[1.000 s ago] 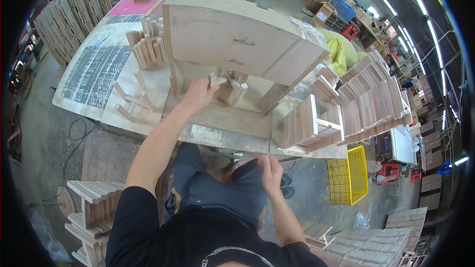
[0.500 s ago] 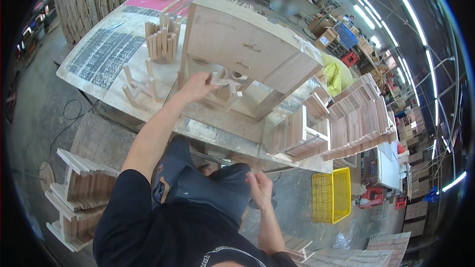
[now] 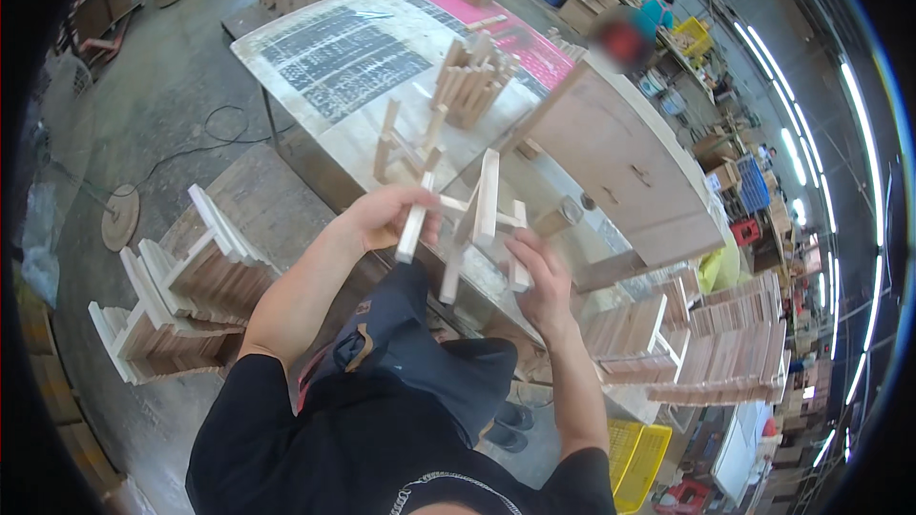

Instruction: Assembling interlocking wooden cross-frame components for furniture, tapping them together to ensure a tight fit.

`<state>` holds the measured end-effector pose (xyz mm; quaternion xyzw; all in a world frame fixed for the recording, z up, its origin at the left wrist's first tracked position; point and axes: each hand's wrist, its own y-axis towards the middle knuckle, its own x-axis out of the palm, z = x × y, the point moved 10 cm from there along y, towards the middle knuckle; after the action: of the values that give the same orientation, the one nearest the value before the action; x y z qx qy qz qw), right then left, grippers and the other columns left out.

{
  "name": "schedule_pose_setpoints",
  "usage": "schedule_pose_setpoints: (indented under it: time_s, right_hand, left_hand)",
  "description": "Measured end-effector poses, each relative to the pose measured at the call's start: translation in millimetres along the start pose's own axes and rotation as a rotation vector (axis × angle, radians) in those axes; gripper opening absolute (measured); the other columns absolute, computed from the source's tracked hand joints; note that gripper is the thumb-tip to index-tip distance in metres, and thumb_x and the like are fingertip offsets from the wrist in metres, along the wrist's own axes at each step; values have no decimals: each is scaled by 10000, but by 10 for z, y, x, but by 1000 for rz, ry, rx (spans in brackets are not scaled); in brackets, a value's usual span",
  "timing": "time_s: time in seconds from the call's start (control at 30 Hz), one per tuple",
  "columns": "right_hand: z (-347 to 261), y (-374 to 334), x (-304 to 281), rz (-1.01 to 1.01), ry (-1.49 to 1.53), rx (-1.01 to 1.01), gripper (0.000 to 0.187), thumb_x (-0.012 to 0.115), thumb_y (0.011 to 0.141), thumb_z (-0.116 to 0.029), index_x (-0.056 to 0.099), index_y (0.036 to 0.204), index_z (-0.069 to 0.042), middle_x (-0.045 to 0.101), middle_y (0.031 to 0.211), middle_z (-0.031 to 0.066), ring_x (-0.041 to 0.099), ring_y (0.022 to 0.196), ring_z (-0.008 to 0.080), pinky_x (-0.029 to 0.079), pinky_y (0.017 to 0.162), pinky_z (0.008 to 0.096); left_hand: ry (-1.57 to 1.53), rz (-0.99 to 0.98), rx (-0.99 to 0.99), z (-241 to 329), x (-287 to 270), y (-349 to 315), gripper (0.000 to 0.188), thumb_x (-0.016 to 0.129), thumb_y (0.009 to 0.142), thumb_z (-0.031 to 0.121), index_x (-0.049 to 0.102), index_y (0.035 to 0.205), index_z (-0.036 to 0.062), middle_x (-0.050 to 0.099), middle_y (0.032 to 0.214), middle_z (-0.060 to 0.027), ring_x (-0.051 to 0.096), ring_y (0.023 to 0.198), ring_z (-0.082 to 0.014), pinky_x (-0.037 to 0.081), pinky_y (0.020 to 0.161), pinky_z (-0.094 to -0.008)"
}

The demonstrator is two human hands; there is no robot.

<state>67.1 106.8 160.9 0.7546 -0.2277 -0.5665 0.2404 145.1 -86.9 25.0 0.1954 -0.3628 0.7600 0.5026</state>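
A pale wooden leg frame [image 3: 485, 200], with several legs joined by crosspieces, is held tilted above the near edge of the workbench. My left hand [image 3: 391, 215] grips its left leg, fingers wrapped round the wood. On the other side my right hand [image 3: 544, 277] has its fingers closed on a right-hand leg. A similar leg frame [image 3: 405, 151] stands on the bench just beyond my left hand. Behind it is an upright cluster of short wooden sticks [image 3: 468, 91]. The wooden box-like stand [image 3: 634, 172], with two small slots in its face, rises beyond my right hand.
The worn workbench [image 3: 258, 52] has a pink area [image 3: 520, 43] at its far side. Stacked wooden parts [image 3: 735, 353] lie at its right end. More stacks [image 3: 224, 291] stand on the floor to my left. A yellow crate [image 3: 654, 467] sits low at right.
The leg frame has come off the bench by the box-like stand, toward me. My right hand has risen from my lap and now grips it too. The view has swung left.
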Motion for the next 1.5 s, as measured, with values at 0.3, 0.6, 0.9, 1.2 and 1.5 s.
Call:
schedule_pose_setpoints:
  time_s: [0.3,0.6,0.9,1.2,1.5]
  right_hand:
    - [1089,1478,1152,19,451,465,211,683,979,-161,659,1121,-7,699,812,91,663,698,128,521,649,299]
    - [1790,781,2273,-234,717,833,329,668,998,-290,651,1120,14,669,838,66,632,725,141,515,670,314]
    - [1531,606,2352,-42,150,649,615,826,799,-337,560,1207,38,649,1087,234,617,973,415,488,894,488]
    - [1634,463,2462,-55,188,772,449,761,834,-227,585,1144,45,674,1049,259,644,1000,440,505,885,495]
    - [1210,311,1929,-22,-63,653,612,781,843,-234,528,1308,74,617,1212,266,615,1150,370,489,980,425]
  left_hand:
    - [512,629,754,847,-1307,-315,446,713,908,229,583,1217,-65,683,1134,-171,691,1066,-239,574,841,-333]
    - [1075,625,612,707,-911,247,896,929,677,270,463,1386,-19,568,1336,-247,575,1255,-363,483,1021,-417]
    - [1053,664,917,661,-1029,425,540,802,828,157,523,1265,6,663,1039,-219,660,984,-422,527,843,-456]
    - [1110,677,651,582,-1182,709,407,735,875,203,514,1140,-13,659,1090,-256,649,1035,-443,520,853,-511]
    - [998,774,861,146,-668,-789,509,750,869,169,545,1300,-8,632,1206,-210,651,1089,-366,529,979,-422]
